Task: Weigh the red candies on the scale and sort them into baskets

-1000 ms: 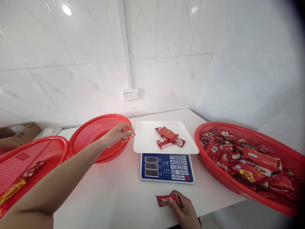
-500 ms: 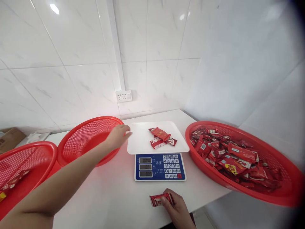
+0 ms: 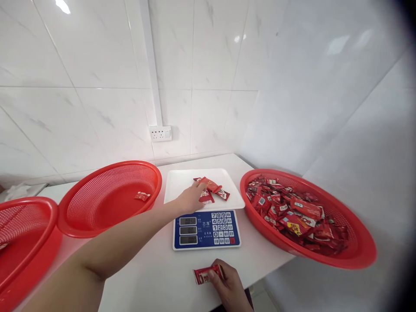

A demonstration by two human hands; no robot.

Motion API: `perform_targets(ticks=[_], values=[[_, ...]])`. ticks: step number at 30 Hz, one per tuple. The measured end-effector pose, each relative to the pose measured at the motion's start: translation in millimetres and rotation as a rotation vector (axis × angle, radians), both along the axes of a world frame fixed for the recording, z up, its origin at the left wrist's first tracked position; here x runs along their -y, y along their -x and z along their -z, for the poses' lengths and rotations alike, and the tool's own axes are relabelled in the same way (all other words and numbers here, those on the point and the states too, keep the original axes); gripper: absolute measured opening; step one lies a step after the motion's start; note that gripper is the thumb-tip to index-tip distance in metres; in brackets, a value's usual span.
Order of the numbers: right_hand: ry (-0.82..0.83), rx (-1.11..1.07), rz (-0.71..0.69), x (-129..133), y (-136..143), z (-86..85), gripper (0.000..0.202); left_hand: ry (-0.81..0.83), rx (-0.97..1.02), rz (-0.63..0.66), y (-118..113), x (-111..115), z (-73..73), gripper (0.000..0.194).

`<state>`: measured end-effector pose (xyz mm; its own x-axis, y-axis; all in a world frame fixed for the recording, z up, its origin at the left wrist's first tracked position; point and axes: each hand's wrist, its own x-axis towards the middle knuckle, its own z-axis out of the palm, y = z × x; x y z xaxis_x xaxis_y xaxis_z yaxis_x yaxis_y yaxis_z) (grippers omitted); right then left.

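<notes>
My left hand (image 3: pixel 191 198) reaches over the white pan (image 3: pixel 175 184) of a digital scale (image 3: pixel 207 230). Its fingers are curled at the left side of a small pile of red snack packets (image 3: pixel 211 185). The fingertips touch the packets and partly cover them. In front of the scale, my right hand (image 3: pixel 227 284) holds a red wrapped snack packet (image 3: pixel 203 275), pinched between thumb and fingers. One small red packet (image 3: pixel 142 196) lies in the red mesh basket (image 3: pixel 110 173) left of the scale.
To the right, a large red basket (image 3: pixel 308 258) is heaped with red packets. Another red basket (image 3: pixel 29 203) stands at the far left, cut off by the frame. A wall socket (image 3: pixel 160 133) is on the tiles behind the white table (image 3: pixel 149 268).
My left hand has moved right, from the middle basket's edge onto the packets on the pan. A packet now shows in that basket. My right hand still holds its packet; the view shifted slightly.
</notes>
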<state>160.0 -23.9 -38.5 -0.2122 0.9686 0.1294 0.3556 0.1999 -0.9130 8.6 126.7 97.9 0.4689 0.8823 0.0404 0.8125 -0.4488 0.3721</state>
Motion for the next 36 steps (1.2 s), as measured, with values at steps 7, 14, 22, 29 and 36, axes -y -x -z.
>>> perform_targets(ticks=[7,14,22,29,36], values=[[0.023,-0.004,-0.025,0,-3,0.0,0.039,-0.050,0.099,-0.148,59,18,-33.2,0.030],[0.062,-0.044,-0.054,2,-5,-2.1,0.035,-0.189,-0.098,-0.435,140,34,-52.4,0.034],[0.053,-0.034,-0.045,0,-3,-0.6,0.035,-0.214,-0.141,-0.083,85,2,-18.1,0.036],[0.041,0.001,0.023,2,0,2.3,0.038,-0.204,-0.135,0.254,-4,-43,14.7,0.051],[0.016,0.000,0.006,0,0,2.9,0.039,-0.275,-0.093,0.102,-2,-47,4.0,0.032]])
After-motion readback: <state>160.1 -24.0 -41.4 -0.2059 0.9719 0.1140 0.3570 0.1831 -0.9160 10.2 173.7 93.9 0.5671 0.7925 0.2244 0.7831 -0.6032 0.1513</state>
